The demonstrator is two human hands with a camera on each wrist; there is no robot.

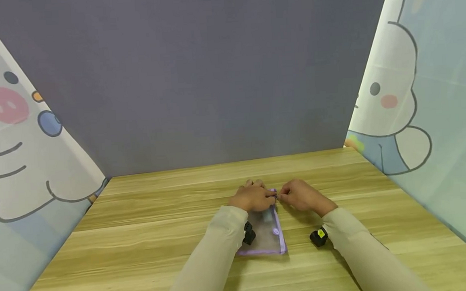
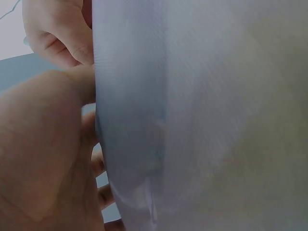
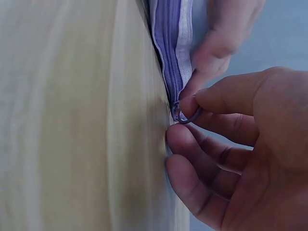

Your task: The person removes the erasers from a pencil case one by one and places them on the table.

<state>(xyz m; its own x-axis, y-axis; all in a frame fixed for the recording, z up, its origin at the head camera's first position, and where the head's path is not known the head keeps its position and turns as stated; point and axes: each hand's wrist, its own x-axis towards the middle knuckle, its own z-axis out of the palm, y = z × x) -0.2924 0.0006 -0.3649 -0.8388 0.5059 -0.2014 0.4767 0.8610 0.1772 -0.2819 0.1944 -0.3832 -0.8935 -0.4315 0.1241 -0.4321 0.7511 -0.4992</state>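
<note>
A see-through mesh zipper pouch (image 1: 264,239) with purple trim lies on the wooden table, and its mesh (image 2: 202,115) fills most of the left wrist view. My left hand (image 1: 254,197) grips the pouch near its far right corner, partly covering it. In the right wrist view, the purple zipper (image 3: 169,43) runs along the pouch's edge down to a small ring pull (image 3: 191,118). Thumb and forefinger of my right hand (image 1: 300,195) pinch that ring at the zipper's end, while the other fingers curl below. Both hands are close together at this corner.
The wooden table (image 1: 154,230) extends around the pouch on all sides. A dark grey panel (image 1: 220,75) stands behind it, with cartoon-printed curtains (image 1: 438,159) at the left and right. Black wrist cameras (image 1: 318,237) sit under both sleeves.
</note>
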